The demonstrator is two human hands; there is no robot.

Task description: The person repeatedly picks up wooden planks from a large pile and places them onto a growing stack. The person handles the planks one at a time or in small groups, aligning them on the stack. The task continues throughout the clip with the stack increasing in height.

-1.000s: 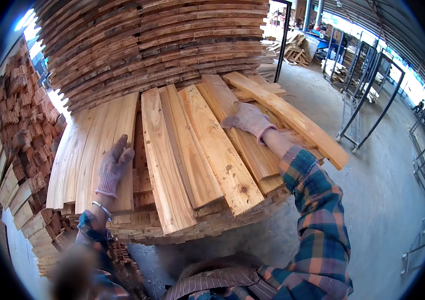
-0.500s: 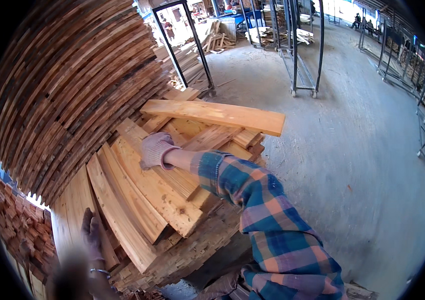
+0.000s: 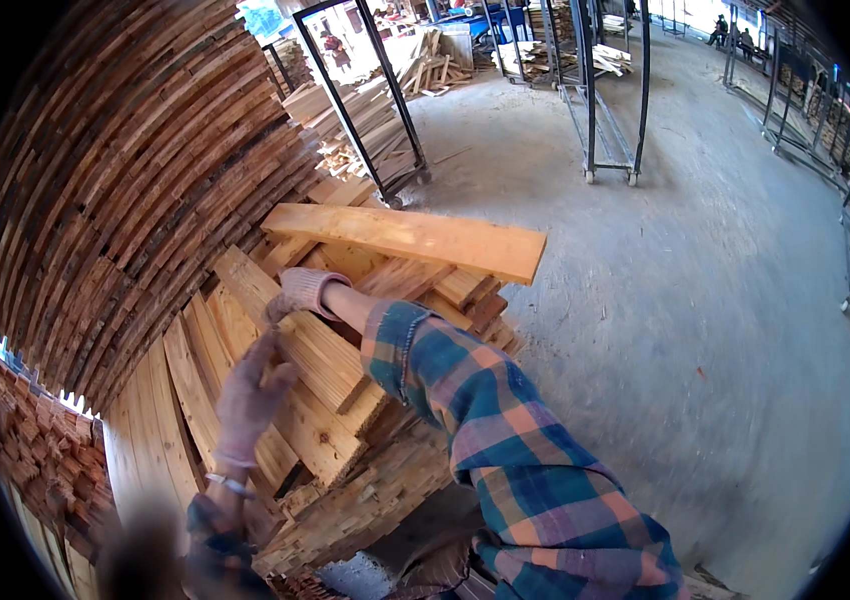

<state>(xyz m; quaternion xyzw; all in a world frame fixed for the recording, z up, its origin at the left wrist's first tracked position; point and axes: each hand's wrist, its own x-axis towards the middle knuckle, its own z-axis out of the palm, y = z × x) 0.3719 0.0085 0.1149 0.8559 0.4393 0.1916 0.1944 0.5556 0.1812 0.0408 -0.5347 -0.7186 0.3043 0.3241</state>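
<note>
- Right hand (image 3: pixel 297 292), gloved, sits palm-down on the loose boards (image 3: pixel 315 350) left of centre, fingers spread flat and not clamped on anything. The plaid sleeve (image 3: pixel 505 440) runs down to the lower middle.
- Left hand (image 3: pixel 250 395), also gloved, is lower left, raised just over the same boards. It's blurred, so I can't tell if it's gripping an edge or only hovering.
- One long pale plank (image 3: pixel 415 238) lies crosswise on top of the pile, just above centre, its right end sticking out over the concrete floor (image 3: pixel 705 300).
- These look like rough-sawn planks: stiff, splintery, not slippery, probably moderately heavy. I'd grab one by the long edges near the middle so it doesn't tip.
- Big wall of stacked lumber (image 3: pixel 125 180) fills the upper left; metal racks (image 3: pixel 605 90) stand at the top.
</note>
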